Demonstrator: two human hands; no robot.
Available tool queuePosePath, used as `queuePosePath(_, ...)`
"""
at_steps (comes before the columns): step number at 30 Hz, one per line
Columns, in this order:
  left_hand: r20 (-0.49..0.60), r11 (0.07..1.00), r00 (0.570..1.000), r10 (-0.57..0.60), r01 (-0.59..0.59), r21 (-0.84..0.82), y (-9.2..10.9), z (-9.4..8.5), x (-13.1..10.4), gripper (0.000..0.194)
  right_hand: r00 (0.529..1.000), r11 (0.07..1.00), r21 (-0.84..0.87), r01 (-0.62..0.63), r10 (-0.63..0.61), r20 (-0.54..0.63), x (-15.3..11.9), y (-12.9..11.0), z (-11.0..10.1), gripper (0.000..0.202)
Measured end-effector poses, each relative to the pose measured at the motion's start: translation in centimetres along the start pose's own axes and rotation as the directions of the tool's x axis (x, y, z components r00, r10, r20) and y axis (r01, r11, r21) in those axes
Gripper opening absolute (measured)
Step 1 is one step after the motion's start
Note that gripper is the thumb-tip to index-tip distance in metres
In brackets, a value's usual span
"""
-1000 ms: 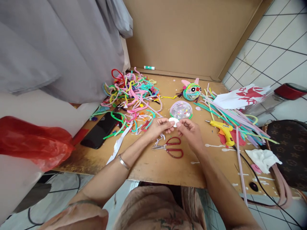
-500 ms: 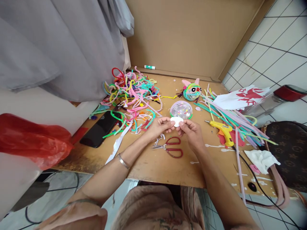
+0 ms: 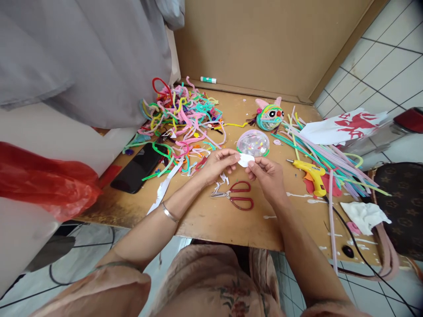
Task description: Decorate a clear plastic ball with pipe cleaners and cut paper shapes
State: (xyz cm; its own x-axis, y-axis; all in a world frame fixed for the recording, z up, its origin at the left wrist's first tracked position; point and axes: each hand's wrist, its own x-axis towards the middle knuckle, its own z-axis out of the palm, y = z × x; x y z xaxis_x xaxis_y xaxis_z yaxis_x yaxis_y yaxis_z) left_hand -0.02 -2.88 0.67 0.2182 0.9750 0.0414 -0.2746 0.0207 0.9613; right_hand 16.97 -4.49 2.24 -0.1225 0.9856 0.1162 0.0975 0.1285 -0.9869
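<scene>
In the head view, a white paper oval [image 3: 246, 160] is being pinched at its left end by the left hand [image 3: 221, 164] and at its right end by the right hand [image 3: 268, 174]. It is being held over the table [image 3: 205, 222], between the transparent half-shell [image 3: 253, 143] and the red-handled scissors [image 3: 228, 193].
</scene>
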Motion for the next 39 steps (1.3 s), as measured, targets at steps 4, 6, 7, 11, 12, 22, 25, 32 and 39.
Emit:
queuePosePath(4,0.005,1.0,1.0,-0.011,0.011,0.007,0.28,-0.02,0.0,0.04,1.0,1.0,0.009,-0.026,0.026,0.01,0.06,0.05,-0.05,0.03)
queuePosePath(6,0.033,1.0,0.999,-0.02,0.019,0.002,0.27,0.0,-0.04,0.04,0.999,0.999,0.025,-0.04,0.04,-0.015,0.19,0.19,-0.09,0.032)
queuePosePath(7,0.045,1.0,0.999,-0.02,0.02,-0.004,0.23,0.02,-0.06,0.04,0.999,0.998,0.034,-0.046,0.047,-0.027,0.27,0.28,-0.12,0.032)
queuePosePath(11,0.067,1.0,0.998,-0.003,0.005,-0.021,-0.07,0.1,-0.13,0.04,0.996,0.996,0.058,-0.068,0.071,-0.057,0.46,0.52,-0.17,0.029)
queuePosePath(12,0.069,1.0,0.998,0.001,0.0,-0.025,-0.14,0.12,-0.14,0.04,0.995,0.995,0.065,-0.074,0.078,-0.06,0.47,0.51,-0.16,0.029)
queuePosePath(22,0.077,0.997,0.997,0.0,0.006,-0.076,-0.23,0.05,-0.09,0.041,0.989,0.981,0.141,-0.136,0.142,-0.034,0.34,-0.22,0.05,0.025)
queuePosePath(25,0.075,0.998,0.997,-0.006,0.011,-0.063,-0.27,0.12,-0.04,0.043,0.987,0.975,0.162,-0.152,0.158,-0.026,0.35,-0.17,0.0,0.025)
queuePosePath(32,0.03,1.0,0.999,-0.022,0.021,0.022,-0.12,0.43,-0.16,0.043,0.973,0.954,0.191,-0.229,0.231,0.013,0.53,0.15,-0.21,0.031)
queuePosePath(39,0.019,0.998,1.0,-0.002,0.001,0.058,0.49,0.91,-0.47,0.043,0.977,0.959,0.189,-0.212,0.21,0.031,0.46,0.28,-0.18,0.031)
